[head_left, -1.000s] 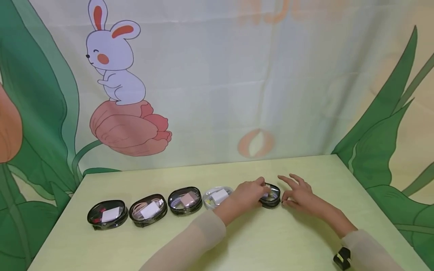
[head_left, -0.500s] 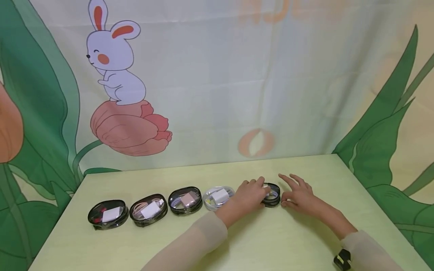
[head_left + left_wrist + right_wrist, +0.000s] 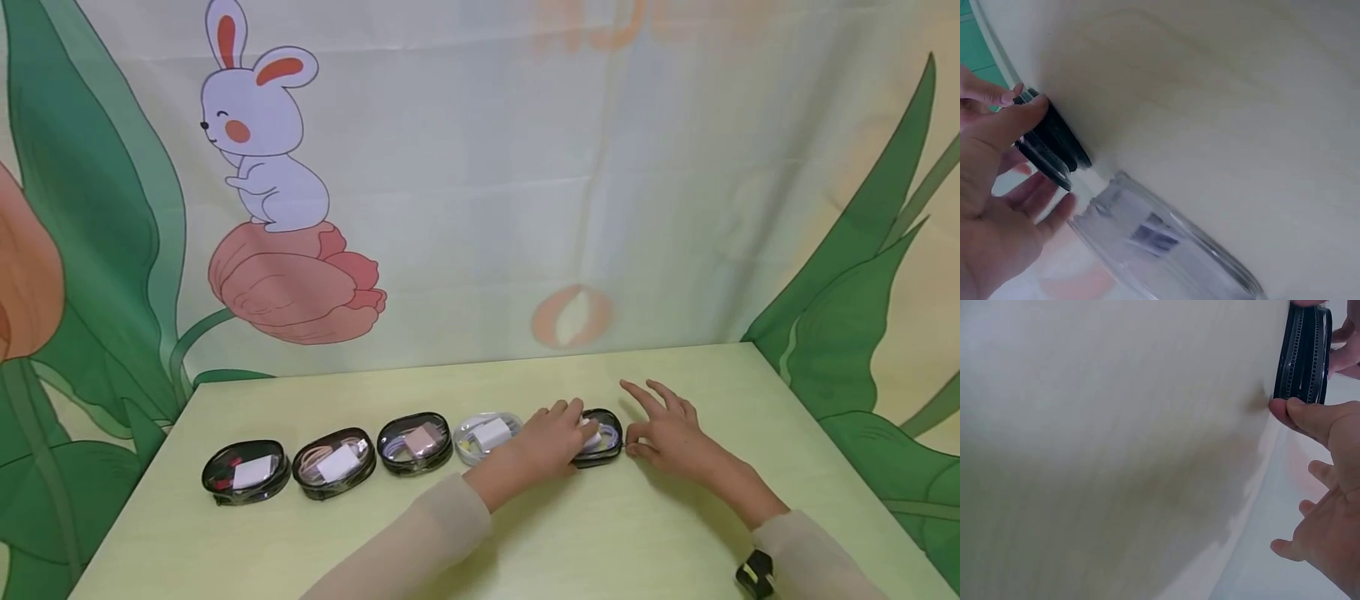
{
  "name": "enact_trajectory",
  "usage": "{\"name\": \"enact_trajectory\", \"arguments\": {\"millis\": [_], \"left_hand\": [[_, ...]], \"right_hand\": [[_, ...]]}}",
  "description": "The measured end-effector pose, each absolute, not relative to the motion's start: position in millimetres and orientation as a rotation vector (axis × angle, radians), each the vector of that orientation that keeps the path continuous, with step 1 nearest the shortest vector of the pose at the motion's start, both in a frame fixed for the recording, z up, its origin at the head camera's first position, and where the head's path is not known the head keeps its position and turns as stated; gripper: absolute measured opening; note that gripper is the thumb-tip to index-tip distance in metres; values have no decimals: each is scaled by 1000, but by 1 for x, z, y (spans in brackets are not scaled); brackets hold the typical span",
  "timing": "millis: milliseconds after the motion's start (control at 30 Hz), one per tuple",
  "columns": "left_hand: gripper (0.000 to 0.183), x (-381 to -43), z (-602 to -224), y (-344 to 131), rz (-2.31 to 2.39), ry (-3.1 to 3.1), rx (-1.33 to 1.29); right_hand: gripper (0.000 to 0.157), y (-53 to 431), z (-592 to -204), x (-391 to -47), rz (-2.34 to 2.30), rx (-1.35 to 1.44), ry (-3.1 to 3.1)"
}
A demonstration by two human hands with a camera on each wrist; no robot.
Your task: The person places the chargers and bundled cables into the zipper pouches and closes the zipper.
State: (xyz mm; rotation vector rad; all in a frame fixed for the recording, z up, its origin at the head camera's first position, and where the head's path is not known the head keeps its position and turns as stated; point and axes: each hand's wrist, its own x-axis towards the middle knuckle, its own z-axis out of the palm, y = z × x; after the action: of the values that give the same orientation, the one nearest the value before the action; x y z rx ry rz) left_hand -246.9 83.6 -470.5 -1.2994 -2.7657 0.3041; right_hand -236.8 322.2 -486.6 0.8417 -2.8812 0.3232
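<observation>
A small oval zip pouch (image 3: pixel 609 432) with black edging and a clear top lies at the right end of a row on the table. Through its top show a white block and a pale coiled cable. My left hand (image 3: pixel 543 442) grips its left side, thumb over the black edge (image 3: pixel 1054 134) in the left wrist view. At the pouch's right end, my right hand (image 3: pixel 667 433) pinches with thumb and forefinger, its other fingers spread away. In the right wrist view, the zipper teeth (image 3: pixel 1302 356) run along the side, down to the pinching fingertips.
Left of my hands stand a white-edged clear pouch (image 3: pixel 474 437) and several black-edged ones, including one with a pink block (image 3: pixel 420 440). They hold chargers and cables. A printed cloth (image 3: pixel 450 208) hangs behind the pale table (image 3: pixel 570 542).
The gripped pouch has turned slightly, showing more of its clear top and the white block inside. Both hands stay at its two ends. The head view has shifted a little.
</observation>
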Motion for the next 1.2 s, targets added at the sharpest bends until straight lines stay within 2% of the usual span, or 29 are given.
{"name": "enact_trajectory", "arguments": {"millis": [233, 367, 600, 767, 900, 1067, 1200], "left_hand": [[56, -246, -471, 73, 372, -2704, -1501], [59, -247, -474, 74, 406, -2721, -1476], [51, -241, -478, 79, 519, -2679, -1367], [62, -238, -477, 76, 489, -2759, -1317], [65, -239, -475, 72, 463, -2717, -1389], [55, -243, -476, 73, 531, -2578, -1521], [50, -246, -477, 75, 582, -2517, -1562]], "right_hand": [[25, 321, -486, -238, 280, 825, -2879], [24, 322, -488, -236, 299, 839, -2862], [16, 311, -486, -223, 331, 911, -2863], [15, 305, -483, -221, 300, 846, -2876], [13, 308, -482, -227, 272, 773, -2893], [9, 313, -484, -238, 258, 747, -2892], [13, 316, -487, -241, 266, 758, -2894]]}}
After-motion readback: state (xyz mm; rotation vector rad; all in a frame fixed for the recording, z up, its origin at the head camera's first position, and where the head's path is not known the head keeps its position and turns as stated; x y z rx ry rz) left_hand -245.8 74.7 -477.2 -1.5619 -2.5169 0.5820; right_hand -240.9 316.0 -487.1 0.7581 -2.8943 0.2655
